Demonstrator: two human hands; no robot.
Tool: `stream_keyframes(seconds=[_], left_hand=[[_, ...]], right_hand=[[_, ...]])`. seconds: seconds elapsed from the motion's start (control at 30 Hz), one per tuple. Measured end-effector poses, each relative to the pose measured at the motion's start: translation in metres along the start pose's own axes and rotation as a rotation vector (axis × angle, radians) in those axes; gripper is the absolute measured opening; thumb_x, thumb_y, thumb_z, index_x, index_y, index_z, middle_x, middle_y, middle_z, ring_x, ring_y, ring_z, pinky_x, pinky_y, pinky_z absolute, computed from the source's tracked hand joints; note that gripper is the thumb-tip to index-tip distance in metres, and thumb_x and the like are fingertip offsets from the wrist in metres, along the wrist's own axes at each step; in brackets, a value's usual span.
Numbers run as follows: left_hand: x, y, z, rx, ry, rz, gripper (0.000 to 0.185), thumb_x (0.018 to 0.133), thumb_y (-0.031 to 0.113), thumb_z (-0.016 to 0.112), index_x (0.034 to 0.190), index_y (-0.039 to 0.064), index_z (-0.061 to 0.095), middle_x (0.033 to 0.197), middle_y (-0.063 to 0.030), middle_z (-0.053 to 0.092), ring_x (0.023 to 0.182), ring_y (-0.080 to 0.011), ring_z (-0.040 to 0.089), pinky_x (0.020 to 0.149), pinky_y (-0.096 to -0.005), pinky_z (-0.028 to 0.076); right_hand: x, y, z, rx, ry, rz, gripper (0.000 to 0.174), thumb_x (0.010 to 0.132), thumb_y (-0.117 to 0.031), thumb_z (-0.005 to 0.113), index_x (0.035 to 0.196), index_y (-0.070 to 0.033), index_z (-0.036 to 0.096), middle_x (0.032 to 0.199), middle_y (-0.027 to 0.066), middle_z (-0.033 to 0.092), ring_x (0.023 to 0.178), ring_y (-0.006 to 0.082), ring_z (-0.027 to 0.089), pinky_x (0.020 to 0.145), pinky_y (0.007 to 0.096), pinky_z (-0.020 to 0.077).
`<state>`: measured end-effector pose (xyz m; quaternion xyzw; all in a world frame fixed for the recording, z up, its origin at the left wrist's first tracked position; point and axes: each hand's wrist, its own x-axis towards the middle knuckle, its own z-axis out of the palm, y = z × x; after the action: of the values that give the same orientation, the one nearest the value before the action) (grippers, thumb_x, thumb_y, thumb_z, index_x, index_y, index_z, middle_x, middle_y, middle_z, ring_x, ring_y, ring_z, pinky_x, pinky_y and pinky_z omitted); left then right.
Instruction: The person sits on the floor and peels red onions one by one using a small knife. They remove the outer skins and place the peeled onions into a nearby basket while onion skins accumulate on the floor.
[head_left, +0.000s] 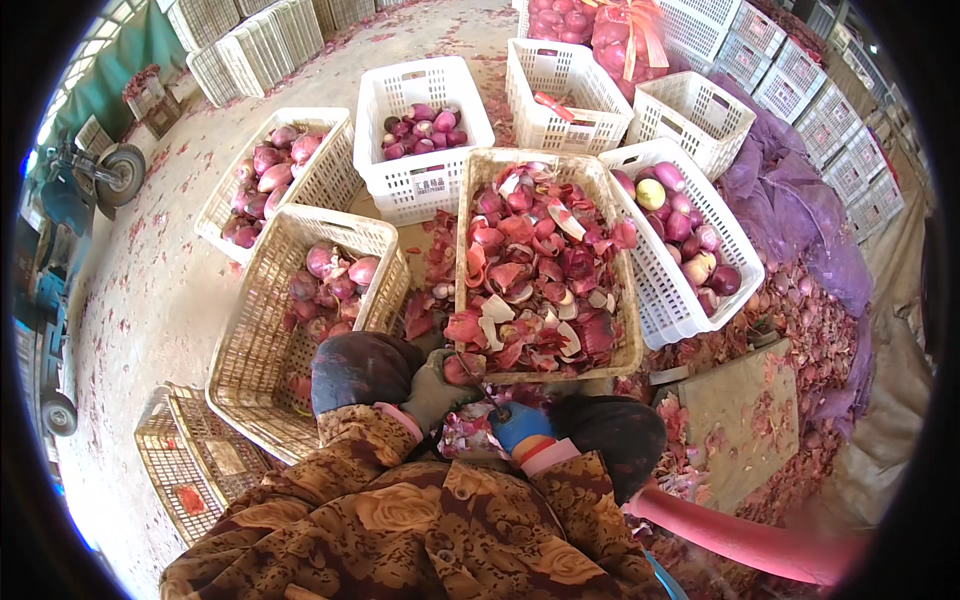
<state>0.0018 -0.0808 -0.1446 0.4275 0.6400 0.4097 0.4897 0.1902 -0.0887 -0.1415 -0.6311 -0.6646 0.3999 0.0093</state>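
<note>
My left hand (435, 394), in a grey-green work glove, grips a red onion (463, 368) at the near left corner of a crate of onion skins (637, 352). A knife (480, 384) with a thin dark blade is in my right hand (520, 425), which wears a blue glove; the blade lies against the onion. Red skins and pale cut pieces fill that crate. On its right, a white crate (679, 322) holds peeled purple onions and a few pale ones. To the left, a worn crate (240, 360) contains unpeeled red onions (322, 262).
More onions are in a crate at the left (315, 116) and a white crate (420, 176) behind. A red-handled tool (553, 106) lies on another crate's rim (570, 124). A wooden board (742, 427) rests among skins at right, near a pink tube-like object (735, 536). A wheeled vehicle (120, 174) stands far left.
</note>
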Motion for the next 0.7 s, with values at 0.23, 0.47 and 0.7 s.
stream_keyframes(seconds=[0.23, 0.47, 0.7], left_hand=[[0.0, 0.001, 0.0, -0.244, -0.063, -0.096, 0.077, 0.053, 0.009, 0.089, 0.119, 0.003, 0.05, 0.11, -0.0079, 0.06, 0.1, -0.0148, 0.057, 0.088, -0.0306, 0.049], [0.0, 0.004, -0.004, -0.1, -0.074, 0.002, 0.077, 0.053, 0.012, 0.09, 0.118, 0.002, 0.05, 0.11, -0.0082, 0.061, 0.099, -0.0162, 0.059, 0.089, -0.0314, 0.049], [0.005, -0.001, -0.007, 0.025, -0.084, 0.041, 0.08, 0.051, 0.021, 0.092, 0.118, 0.001, 0.052, 0.11, -0.0102, 0.062, 0.099, -0.0182, 0.059, 0.089, -0.0316, 0.049]], right_hand=[[-0.019, -0.012, -0.009, -0.056, -0.057, 0.07, 0.028, 0.086, -0.032, 0.054, 0.099, -0.01, 0.066, 0.094, 0.0194, 0.067, 0.088, 0.0411, 0.063, 0.076, 0.05, 0.0502], [0.027, -0.02, 0.002, -0.182, -0.21, 0.099, 0.034, 0.086, -0.028, 0.054, 0.109, -0.006, 0.066, 0.104, 0.02, 0.067, 0.097, 0.0398, 0.063, 0.084, 0.0475, 0.0511], [0.056, -0.024, 0.002, -0.074, -0.287, 0.158, 0.04, 0.078, -0.028, 0.065, 0.11, -0.004, 0.066, 0.11, 0.0216, 0.065, 0.103, 0.0388, 0.062, 0.088, 0.0452, 0.0502]])
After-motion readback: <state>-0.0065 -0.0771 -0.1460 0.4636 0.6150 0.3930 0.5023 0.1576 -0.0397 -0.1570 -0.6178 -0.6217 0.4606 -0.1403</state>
